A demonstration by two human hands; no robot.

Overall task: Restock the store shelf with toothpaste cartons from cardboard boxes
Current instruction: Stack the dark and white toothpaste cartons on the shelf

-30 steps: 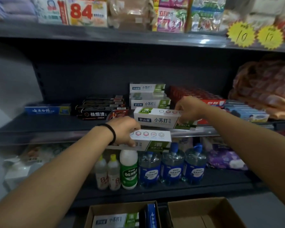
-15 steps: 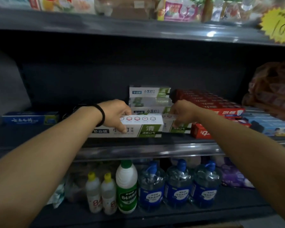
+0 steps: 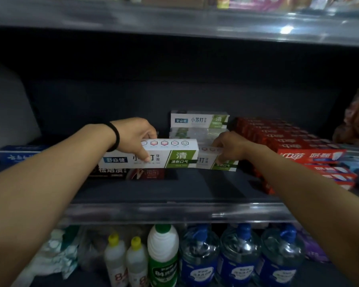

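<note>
Toothpaste carton, near: long white cardboard box (image 3: 151, 155), green end panel, hexagon icons on top; held above dark shelf (image 3: 174, 191).
Left hand (image 3: 136, 134): grips it.
Right hand (image 3: 229, 147): pinches second matching carton (image 3: 218, 162), partly hidden behind the first.
Stack behind: matching cartons (image 3: 199, 121).

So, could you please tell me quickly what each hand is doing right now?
Left hand: holds a white-and-green toothpaste carton above the black cartons.
Right hand: pinches a second white-and-green carton.
</note>
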